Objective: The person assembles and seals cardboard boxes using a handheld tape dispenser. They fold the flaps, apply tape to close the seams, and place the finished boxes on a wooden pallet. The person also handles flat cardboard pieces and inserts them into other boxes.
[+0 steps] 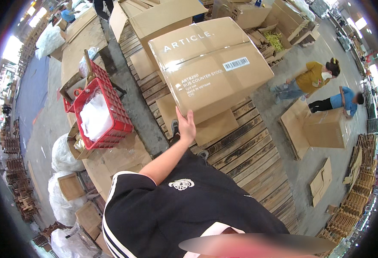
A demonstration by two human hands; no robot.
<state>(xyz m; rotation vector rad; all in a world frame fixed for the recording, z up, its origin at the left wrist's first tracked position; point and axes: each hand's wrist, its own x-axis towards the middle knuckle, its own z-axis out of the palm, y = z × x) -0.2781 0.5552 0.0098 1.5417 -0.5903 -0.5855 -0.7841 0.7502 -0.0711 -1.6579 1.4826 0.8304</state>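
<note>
A large taped cardboard box (210, 73) with dark print and a white barcode label is in front of me, tilted in the view. My left hand (186, 127) grips its near left lower corner, thumb against the near side and the other fingers at the edge. Beneath the box, flat cardboard (217, 127) lies on the wooden slats (251, 150). Whether the box rests on them or is held above, I cannot tell. My right hand does not show.
At left, a red plastic crate (120, 120) holding white material stands on a cardboard-covered table (118, 161). An open carton (167, 17) is behind the box. Two people (313, 79) (343, 101) are at right, one by a big carton (326, 129). Flattened cardboard (321, 182) lies on the floor.
</note>
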